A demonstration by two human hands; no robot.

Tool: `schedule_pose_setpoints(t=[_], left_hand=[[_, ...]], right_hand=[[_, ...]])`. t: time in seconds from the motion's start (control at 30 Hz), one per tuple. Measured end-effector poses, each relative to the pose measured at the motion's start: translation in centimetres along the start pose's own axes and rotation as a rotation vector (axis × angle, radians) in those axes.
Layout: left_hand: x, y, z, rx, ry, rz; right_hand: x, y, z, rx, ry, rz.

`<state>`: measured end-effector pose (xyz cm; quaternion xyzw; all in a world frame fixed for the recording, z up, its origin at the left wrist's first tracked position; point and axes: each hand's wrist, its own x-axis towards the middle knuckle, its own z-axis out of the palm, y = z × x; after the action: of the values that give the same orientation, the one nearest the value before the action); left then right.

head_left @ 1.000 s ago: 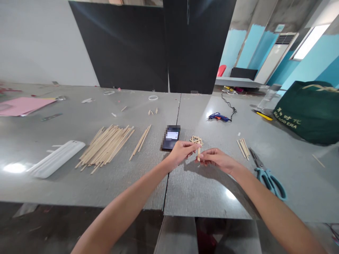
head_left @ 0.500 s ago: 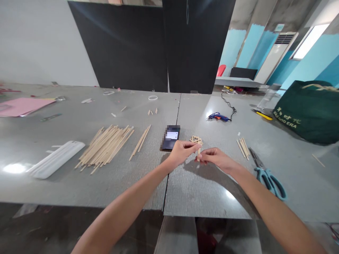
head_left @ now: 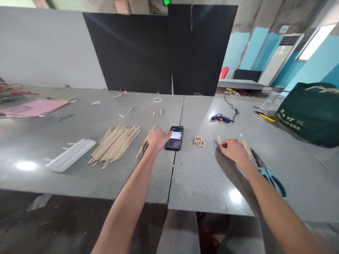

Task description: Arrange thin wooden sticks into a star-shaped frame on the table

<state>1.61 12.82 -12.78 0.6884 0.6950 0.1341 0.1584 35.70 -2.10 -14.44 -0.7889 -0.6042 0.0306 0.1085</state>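
Evidently, handling loose sticks is the step in hand: the right hand (head_left: 233, 150) has its grip pinched on a short stick piece (head_left: 219, 139), while the left hand (head_left: 157, 139) covers part of the long sticks (head_left: 140, 151), whether gripping or not I cannot tell. The stick star (head_left: 199, 141) lies on the tabletop (head_left: 196, 180) between the hands, touching neither. Next seems to call for light, precise fingertip placing.

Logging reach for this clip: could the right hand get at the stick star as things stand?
Probably yes: nothing seems to block the way from the right hand to the stick star, though that hand appears to pinch short sticks.
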Motion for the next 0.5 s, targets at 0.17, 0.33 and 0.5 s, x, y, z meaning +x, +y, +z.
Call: schedule_pose_setpoints(t=[0.17, 0.33, 0.5], left_hand=[[0.0, 0.4, 1.3, 0.067, 0.007, 0.016], [0.1, 0.5, 1.0, 0.077, 0.009, 0.017], [-1.8, 2.0, 1.6, 0.114, 0.008, 0.078]], right_hand=[[0.2, 0.2, 1.2, -0.023, 0.062, -0.008], [0.6, 0.5, 2.3, 0.113, 0.228, -0.062], [0.1, -1.6, 2.8, 0.458, 0.436, -0.250]])
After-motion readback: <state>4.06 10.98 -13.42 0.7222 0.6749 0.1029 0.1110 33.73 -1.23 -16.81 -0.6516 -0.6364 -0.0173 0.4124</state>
